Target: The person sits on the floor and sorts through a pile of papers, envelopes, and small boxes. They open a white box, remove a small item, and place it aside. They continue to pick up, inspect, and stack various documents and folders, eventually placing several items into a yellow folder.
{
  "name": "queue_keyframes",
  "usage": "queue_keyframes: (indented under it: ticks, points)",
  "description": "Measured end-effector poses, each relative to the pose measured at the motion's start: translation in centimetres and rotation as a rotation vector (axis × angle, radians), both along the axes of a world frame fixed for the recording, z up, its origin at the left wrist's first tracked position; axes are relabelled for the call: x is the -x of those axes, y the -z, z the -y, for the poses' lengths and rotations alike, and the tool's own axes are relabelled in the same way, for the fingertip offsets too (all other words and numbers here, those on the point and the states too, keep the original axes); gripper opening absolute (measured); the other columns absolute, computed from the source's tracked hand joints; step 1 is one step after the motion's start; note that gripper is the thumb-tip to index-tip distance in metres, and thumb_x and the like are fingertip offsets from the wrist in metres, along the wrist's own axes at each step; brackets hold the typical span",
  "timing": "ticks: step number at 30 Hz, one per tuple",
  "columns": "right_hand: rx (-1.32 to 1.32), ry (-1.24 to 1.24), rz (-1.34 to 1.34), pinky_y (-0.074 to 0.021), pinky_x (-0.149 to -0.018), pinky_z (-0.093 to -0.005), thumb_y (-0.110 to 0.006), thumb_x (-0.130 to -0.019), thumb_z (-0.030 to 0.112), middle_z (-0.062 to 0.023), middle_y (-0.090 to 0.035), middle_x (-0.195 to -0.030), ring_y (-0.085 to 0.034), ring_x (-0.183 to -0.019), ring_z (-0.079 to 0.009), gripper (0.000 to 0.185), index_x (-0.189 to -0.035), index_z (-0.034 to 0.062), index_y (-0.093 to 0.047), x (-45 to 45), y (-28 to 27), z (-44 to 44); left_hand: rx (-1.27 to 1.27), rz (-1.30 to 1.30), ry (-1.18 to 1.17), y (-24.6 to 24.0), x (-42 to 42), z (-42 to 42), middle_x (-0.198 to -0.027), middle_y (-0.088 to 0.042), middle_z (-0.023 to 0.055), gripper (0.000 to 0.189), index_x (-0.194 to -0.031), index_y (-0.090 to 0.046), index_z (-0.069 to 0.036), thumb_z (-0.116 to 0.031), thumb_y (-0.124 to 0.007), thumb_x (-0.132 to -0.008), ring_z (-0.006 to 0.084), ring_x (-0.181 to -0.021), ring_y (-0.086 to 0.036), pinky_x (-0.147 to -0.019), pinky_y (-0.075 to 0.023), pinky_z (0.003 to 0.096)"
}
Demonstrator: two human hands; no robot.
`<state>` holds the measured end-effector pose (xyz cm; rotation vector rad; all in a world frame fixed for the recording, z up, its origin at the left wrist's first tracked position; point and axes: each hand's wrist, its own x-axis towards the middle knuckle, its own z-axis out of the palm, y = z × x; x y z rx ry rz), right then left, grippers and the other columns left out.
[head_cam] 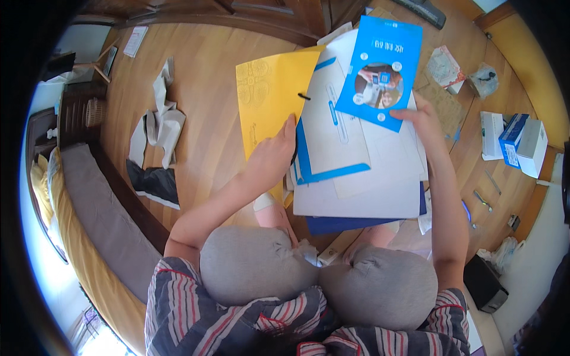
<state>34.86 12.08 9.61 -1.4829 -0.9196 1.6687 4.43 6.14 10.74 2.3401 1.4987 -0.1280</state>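
My left hand (272, 149) holds a yellow paper folder (271, 89) by its right edge. The folder has a faint printed pattern and a small dark fastener (304, 96). A blue printed leaflet (378, 49) is pinched in my right hand (422, 119), its thumb on the leaflet's lower right corner. Between my hands lies a stack of papers above my shins. On top of it is a white envelope with blue edges (320, 155), over white sheets (356, 202) and a dark blue folder (347, 226). The right fingers are mostly hidden behind the papers.
Crumpled paper (164, 120) and black sheeting (153, 180) lie on the wood floor to the left, near a bed (107, 187). To the right are boxes (514, 140), small tools (483, 200), a plastic bag (503, 253) and a black case (485, 282).
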Motion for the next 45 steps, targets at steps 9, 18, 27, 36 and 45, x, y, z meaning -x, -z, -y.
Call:
queue_keyframes:
  ticks: [9,18,27,36,45]
  points:
    - [-0.009,0.11,-0.146,-0.0497,-0.074,-0.0252,-0.066,-0.069,-0.004,-0.0076,-0.067,-0.097,-0.064,-0.083,-0.0156,0.041,-0.11,0.0008,-0.063,-1.1,4.1,0.1,0.058,0.185,-0.241,0.3,0.7,0.1,-0.087,-0.061,0.0256,0.036,-0.116,-0.041,0.004,-0.002,-0.053,-0.082,0.0422,-0.075,-0.061,-0.07,-0.0497,0.0446]
    - [-0.015,0.253,-0.169,-0.0489,-0.078,-0.0257,-0.067,-0.073,0.001,-0.0082,-0.065,-0.099,-0.063,-0.089,-0.0164,0.039,-0.112,0.0004,-0.061,1.2,4.1,2.7,0.288,0.309,-0.242,-0.1,0.7,0.9,-0.07,-0.056,0.0232,0.018,-0.101,-0.038,-0.001,-0.005,-0.05,-0.088,0.0414,-0.068,-0.059,-0.061,-0.0451,0.0466]
    - [-0.182,-0.149,0.195,-0.0463,-0.086,-0.0304,-0.061,-0.081,0.011,-0.0098,-0.065,-0.105,-0.06,-0.098,-0.0173,0.042,-0.122,0.0025,-0.054,1.6,-5.8,1.1,0.588,0.681,-0.528,-4.3,-0.6,0.8,-0.064,-0.052,0.0062,0.013,-0.102,-0.033,-0.006,-0.005,-0.043,-0.095,0.0123,-0.055,-0.054,-0.048,-0.0428,0.0268]
    - [-0.491,-0.569,0.669,-0.0467,-0.084,-0.0363,-0.052,-0.081,0.007,-0.0204,-0.062,-0.105,-0.061,-0.095,-0.0277,0.048,-0.127,-0.001,-0.046,5.6,-12.5,-3.3,0.856,1.178,-0.55,-0.4,-2.1,2.3,-0.07,-0.048,0.0061,0.018,-0.106,-0.024,-0.003,-0.009,-0.04,-0.097,0.0182,-0.058,-0.062,-0.051,-0.0518,0.0286]
    - [-0.627,-0.395,0.778,-0.0473,-0.075,-0.0445,-0.052,-0.08,0.006,-0.0243,-0.063,-0.086,-0.062,-0.084,-0.0385,0.036,-0.116,0.0058,-0.046,10.7,-13.4,-3.4,1.028,1.287,-0.493,-0.3,-2.2,2.9,-0.092,-0.057,0.0168,0.038,-0.129,-0.016,-0.005,-0.007,-0.037,-0.097,0.0245,-0.067,-0.067,-0.06,-0.0585,0.0328]
